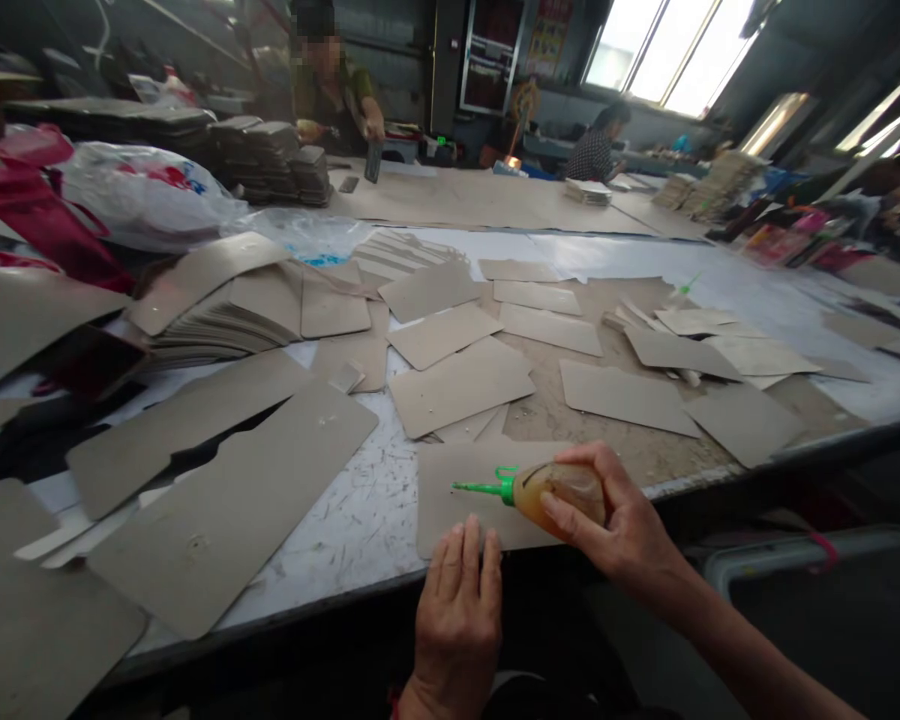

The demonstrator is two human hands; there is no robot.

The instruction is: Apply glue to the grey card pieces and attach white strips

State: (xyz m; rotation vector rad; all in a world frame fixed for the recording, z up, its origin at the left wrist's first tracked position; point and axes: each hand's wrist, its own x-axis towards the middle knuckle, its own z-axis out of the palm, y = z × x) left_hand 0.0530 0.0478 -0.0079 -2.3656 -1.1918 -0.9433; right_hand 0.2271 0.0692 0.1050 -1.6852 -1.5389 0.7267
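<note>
A: Where's the bottle [562,492] rn?
B: In my R hand [624,525]. Fingers + thumb are wrapped round its belly, and it's held nearly level just above the near edge of the table [360,510]. The green nozzle [484,488] points left, over the card [439,470] in front of me.
A: L hand?
B: L hand [457,600] is flat, palm down, fingers together, holding nothing. Fingertips rest on the card's near edge, just below the nozzle.
A: How does the bottle handle, u think?
B: Soft plastic w/ amber liquid inside, so prob light; can't tell how full. I'd say it gives under a squeeze. Grip the belly, not the nozzle, which is thin & likely sticky. Can't tell if anything's at the tip.
A: And the card?
B: Thin grey board, stiff-ish but light, prob slides easy on the white top. Pressing flat w/ fingertips near an edge looks right to pin it; pinch a corner to lift.
A: Anything else close?
B: More cards strewn over the table, some overlapping, and a fanned stack [210,330] at the left. Other ppl work at the far end, well apart from my hands.
</note>
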